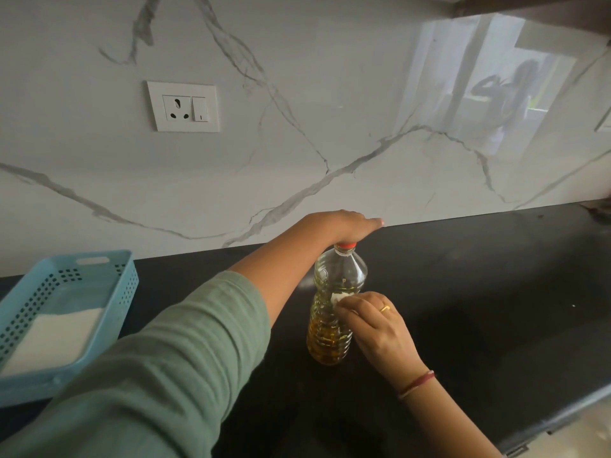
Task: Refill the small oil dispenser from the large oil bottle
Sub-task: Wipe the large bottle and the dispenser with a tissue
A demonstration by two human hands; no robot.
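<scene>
Pinching a white wad (339, 297), the right hand (375, 325) touched the large oil bottle (330, 338), the flat-fingered left hand (344, 226) pressing its cap (347, 245).

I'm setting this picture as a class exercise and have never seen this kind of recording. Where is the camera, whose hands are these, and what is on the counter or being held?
There is no machine here. A person works with bare hands, and the one picture comes from a camera worn on their head, looking forward and down. The left hand, on the green-sleeved arm, rests on the orange cap of the large oil bottle, fingers stretched out. The bottle stands upright on the black counter, with oil only in its lower part. The right hand pinches a small white scrap against the bottle's side; I cannot tell what it is. At the left sits a blue basket with something white inside. No small dispenser is in view.
</scene>
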